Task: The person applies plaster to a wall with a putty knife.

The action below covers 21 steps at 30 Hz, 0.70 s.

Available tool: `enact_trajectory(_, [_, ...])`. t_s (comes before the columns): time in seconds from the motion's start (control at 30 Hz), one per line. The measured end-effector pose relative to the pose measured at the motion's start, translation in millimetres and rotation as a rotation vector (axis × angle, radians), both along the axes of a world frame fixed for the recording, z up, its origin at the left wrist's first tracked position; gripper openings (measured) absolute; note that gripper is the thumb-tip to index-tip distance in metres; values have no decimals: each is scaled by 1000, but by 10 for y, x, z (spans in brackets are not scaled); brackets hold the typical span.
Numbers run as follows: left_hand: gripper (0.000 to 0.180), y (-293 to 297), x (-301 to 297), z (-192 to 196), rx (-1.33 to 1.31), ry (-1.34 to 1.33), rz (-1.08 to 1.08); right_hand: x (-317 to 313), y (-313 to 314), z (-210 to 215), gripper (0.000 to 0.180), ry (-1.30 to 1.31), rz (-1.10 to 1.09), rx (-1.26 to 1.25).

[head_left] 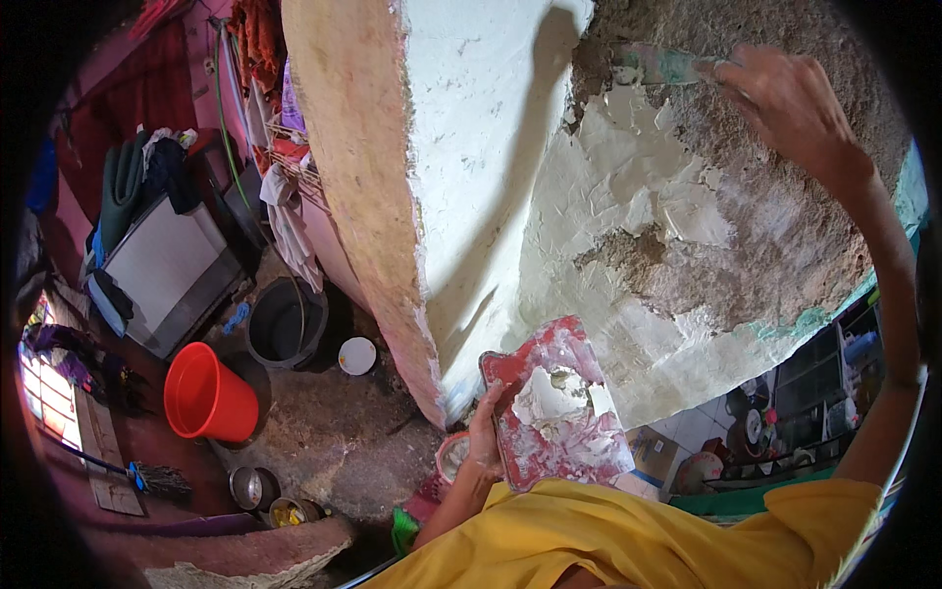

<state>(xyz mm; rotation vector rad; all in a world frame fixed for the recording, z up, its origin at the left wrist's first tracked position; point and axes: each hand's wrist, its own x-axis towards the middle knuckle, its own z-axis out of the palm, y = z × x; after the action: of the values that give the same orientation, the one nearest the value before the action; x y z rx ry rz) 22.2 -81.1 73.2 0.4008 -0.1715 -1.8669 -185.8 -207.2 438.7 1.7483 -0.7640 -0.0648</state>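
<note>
Head view: at two o'clock the right hand [785,103] grips a smeared putty knife [667,66], its blade at the rough brown wall [795,226] toward one o'clock. At six o'clock the left hand [484,437] holds the edge of a red board [530,455], which carries pale putty [549,396] at five o'clock. A red bucket [221,398] stands at eight o'clock.

Right hand [790,106] with scraper [665,66], left hand [485,434] with red board [527,454], patchy wall [677,206]
</note>
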Motion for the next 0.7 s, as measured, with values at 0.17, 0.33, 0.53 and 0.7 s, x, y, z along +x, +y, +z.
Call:
enact_trajectory(0.17, [42,-12,-19,-72,-8,2,24,-158,-32,131,23,161,257,-116])
enact_trajectory(0.33, [42,-30,-53,-17,-16,-46,11,-335,161,182,23,-7,181,-65])
enact_trajectory(0.53, [44,-74,-93,101,-36,-70,-26,-284,245,-222,27,49,183,-33])
enact_trajectory(0.7, [46,-101,-182,60,-18,-33,-49,-326,74,-361,37,-58,196,75])
